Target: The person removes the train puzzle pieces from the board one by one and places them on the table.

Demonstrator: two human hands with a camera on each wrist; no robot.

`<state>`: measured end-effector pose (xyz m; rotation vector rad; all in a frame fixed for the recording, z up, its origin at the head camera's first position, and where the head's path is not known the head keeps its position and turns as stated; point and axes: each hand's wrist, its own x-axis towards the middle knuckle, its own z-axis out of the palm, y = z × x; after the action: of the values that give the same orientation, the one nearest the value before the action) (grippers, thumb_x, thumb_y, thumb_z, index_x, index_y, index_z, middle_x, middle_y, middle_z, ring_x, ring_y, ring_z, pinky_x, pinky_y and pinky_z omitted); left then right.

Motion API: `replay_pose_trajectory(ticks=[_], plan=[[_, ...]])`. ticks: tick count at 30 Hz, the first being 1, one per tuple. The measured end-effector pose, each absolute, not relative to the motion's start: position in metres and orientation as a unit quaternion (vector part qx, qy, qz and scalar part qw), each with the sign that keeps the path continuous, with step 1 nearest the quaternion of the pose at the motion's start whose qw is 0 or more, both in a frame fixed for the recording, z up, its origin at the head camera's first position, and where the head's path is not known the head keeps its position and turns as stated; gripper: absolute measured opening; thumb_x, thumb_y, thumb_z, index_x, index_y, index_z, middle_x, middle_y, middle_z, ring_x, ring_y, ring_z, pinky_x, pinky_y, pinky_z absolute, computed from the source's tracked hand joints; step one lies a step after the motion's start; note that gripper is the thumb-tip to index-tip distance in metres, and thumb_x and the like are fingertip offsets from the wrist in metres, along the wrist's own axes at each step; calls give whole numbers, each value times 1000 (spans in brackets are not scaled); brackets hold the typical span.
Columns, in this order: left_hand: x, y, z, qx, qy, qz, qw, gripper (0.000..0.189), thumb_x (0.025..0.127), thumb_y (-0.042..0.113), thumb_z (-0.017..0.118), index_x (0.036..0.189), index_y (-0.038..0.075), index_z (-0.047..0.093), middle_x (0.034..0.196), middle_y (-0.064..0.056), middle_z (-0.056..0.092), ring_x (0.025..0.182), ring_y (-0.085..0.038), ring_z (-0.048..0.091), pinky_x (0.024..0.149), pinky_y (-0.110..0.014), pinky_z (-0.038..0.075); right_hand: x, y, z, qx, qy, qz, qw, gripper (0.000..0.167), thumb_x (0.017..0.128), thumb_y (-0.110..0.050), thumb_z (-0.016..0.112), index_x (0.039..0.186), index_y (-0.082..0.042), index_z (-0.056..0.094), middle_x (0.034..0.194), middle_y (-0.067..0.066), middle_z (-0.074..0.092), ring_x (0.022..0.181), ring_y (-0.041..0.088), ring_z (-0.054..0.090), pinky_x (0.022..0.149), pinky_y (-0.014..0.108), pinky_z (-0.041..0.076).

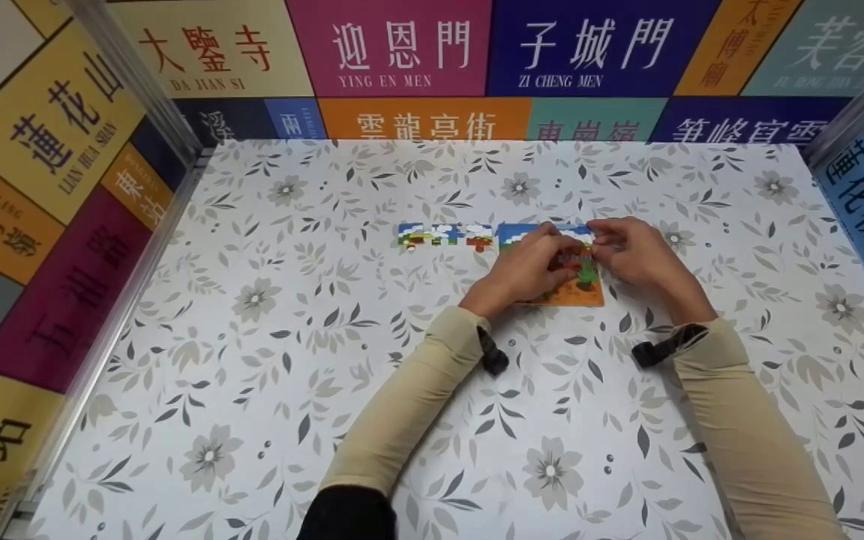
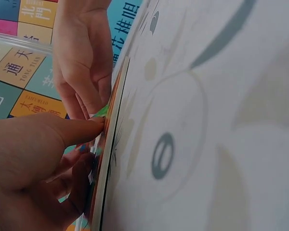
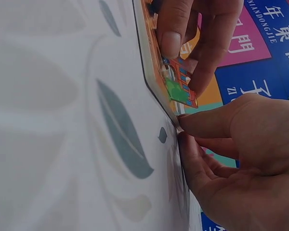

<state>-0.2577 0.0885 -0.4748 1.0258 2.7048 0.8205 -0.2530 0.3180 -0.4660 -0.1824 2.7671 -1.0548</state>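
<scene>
A jigsaw puzzle board (image 1: 563, 295) with a blue-sky and orange-ground picture lies flat on the table. Reaching over it from the left, my left hand (image 1: 526, 264) bends its fingers and thumb round a small puzzle piece (image 3: 180, 91), green with orange and blue, which tilts up from the board's surface. My right hand (image 1: 631, 247) is at the board's right edge, thumb and forefinger pinching the edge near a corner in the right wrist view. Much of the picture is hidden under the left hand.
Left of the board, several joined puzzle pieces (image 1: 443, 233) lie in a strip, showing sky and clouds. A floral cloth (image 1: 372, 360) covers the table. Upright panels with coloured lettering (image 1: 402, 52) enclose the back and sides.
</scene>
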Motion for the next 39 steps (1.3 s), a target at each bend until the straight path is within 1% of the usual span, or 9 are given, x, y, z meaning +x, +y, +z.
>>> replay_pose_trajectory(ticks=[7, 9, 14, 16, 19, 24, 30, 37, 39], plan=[[-259, 89, -475, 339, 900, 266, 73, 50, 105, 35, 73, 153, 23, 64, 136, -3, 57, 106, -14, 58, 88, -30, 53, -253, 317, -466, -59, 928, -358, 87, 50, 108, -14, 64, 158, -9, 56, 142, 25, 66, 131, 41, 65, 106, 51, 52], [-260, 88, -475, 341, 898, 269, 75, 50, 105, 35, 73, 153, 22, 64, 137, -2, 58, 109, -14, 58, 90, -29, 53, -253, 317, -466, -57, 927, -359, 87, 51, 108, -15, 64, 158, -9, 56, 143, 25, 65, 131, 41, 65, 107, 52, 51], [-265, 81, -475, 361, 880, 304, 60, 50, 106, 28, 72, 153, 15, 63, 140, -3, 66, 117, -14, 64, 101, -27, 53, -252, 316, -466, -58, 926, -364, 84, 51, 108, -15, 65, 158, -8, 56, 145, 26, 63, 132, 44, 65, 112, 56, 51], [-266, 77, -476, 368, 870, 323, 51, 48, 106, 27, 72, 152, 13, 64, 141, -4, 70, 120, -14, 67, 102, -26, 53, -252, 316, -466, -59, 926, -365, 83, 52, 107, -15, 65, 157, -7, 56, 145, 27, 62, 132, 45, 65, 112, 57, 51], [-266, 68, -475, 367, 861, 349, 45, 47, 105, 27, 74, 149, 13, 66, 143, -4, 72, 120, -13, 71, 103, -26, 56, -252, 316, -466, -56, 923, -371, 84, 52, 107, -14, 67, 157, -8, 57, 145, 26, 63, 132, 44, 65, 112, 55, 52], [-265, 54, -468, 353, 856, 376, 41, 46, 104, 29, 75, 147, 14, 68, 141, -3, 73, 113, -13, 75, 99, -29, 59, -252, 316, -465, -58, 919, -381, 88, 51, 107, -14, 66, 157, -7, 57, 143, 27, 66, 132, 43, 65, 110, 52, 52], [-264, 39, -464, 351, 840, 413, 34, 45, 104, 29, 76, 146, 14, 69, 141, -2, 73, 113, -15, 76, 99, -34, 61, -252, 315, -464, -55, 918, -382, 93, 52, 107, -14, 67, 157, -5, 56, 141, 27, 67, 131, 43, 65, 113, 55, 51], [-262, 21, -463, 336, 843, 420, 18, 44, 103, 28, 76, 144, 14, 69, 141, -1, 73, 115, -15, 73, 103, -39, 59, -252, 317, -465, -51, 916, -386, 93, 53, 106, -14, 68, 157, -5, 56, 141, 28, 66, 132, 44, 64, 116, 56, 50], [-262, 15, -463, 335, 846, 415, 11, 44, 103, 29, 76, 144, 15, 69, 139, -1, 73, 115, -15, 73, 103, -40, 59, -252, 318, -465, -51, 915, -389, 92, 53, 106, -15, 69, 157, -4, 56, 141, 29, 66, 133, 45, 64, 116, 57, 50]])
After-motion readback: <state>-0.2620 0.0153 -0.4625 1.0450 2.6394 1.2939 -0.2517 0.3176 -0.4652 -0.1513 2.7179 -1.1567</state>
